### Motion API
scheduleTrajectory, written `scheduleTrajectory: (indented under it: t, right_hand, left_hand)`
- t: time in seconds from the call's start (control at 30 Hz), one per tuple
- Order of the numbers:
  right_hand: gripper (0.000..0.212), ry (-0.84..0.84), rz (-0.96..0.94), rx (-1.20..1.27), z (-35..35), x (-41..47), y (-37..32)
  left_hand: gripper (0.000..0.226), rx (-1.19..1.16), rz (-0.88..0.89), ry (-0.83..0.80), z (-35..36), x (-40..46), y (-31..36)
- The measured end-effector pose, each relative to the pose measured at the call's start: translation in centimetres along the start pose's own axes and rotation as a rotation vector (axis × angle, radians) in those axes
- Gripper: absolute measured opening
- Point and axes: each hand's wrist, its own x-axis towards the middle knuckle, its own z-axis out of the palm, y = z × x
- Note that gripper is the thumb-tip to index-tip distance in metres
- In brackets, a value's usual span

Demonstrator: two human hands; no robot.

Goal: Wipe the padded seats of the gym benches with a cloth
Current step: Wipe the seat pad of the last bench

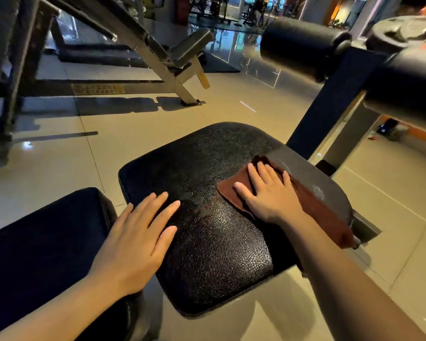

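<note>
Head view. The bench [207, 230] carries a black, cracked-grain padded seat that fills the centre of the frame. A brown cloth [312, 205] lies on the seat toward 3 o'clock; its near end hangs over the seat's right edge.

The right hand [268, 193] lies flat on the cloth, fingers [255, 177] straight and spread wide, pressing the cloth down, not clutching it. The left hand [138, 237] rests palm-down on the seat's near-left corner at about 8 o'clock, fingers straight and slightly fanned, holding nothing; it appears to brace the body or the bench.

Step in hand, by judgement: wiping of this seat is under way. A dull smear shows on the pad just beyond the cloth, toward 1 o'clock, which suggests that part has been wiped; the middle and left of the pad show no such mark.

Next move, by judgement: draw the cloth across toward 9 o'clock under steady flat pressure and keep its hanging end from dragging off the edge. The left hand must lift clear for the cloth to reach that corner.

A second dark pad [47, 242] sits at 8 o'clock, just beside the seat. Two roller pads [303, 45] stand at 1 to 2 o'clock. Another machine [158, 52] stands on the tiled floor [84, 156] at 11 o'clock.
</note>
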Motion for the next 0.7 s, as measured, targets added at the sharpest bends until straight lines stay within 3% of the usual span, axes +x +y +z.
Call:
scheduleTrajectory:
  t: [0.17,0.4,0.6,0.7]
  right_hand:
    - [0.076,0.056,0.009,0.005,0.1,2.1,-2.0]
    - [0.072,0.053,-0.186,0.089,1.5,-5.5,-6.4]
    - [0.077,0.106,0.165,0.085,0.1,-5.9,4.3]
    - [0.076,0.068,0.187,0.074,0.0,-6.4,6.5]
  left_hand:
    - [0.060,0.021,0.000,-0.014,0.2,0.4,-0.4]
    - [0.067,-0.001,-0.036,-0.054,-0.5,0.5,-0.1]
    - [0.070,-0.026,-0.052,-0.030,-0.5,0.0,0.0]
    - [0.065,-0.025,-0.039,0.001,-0.3,-0.1,0.0]
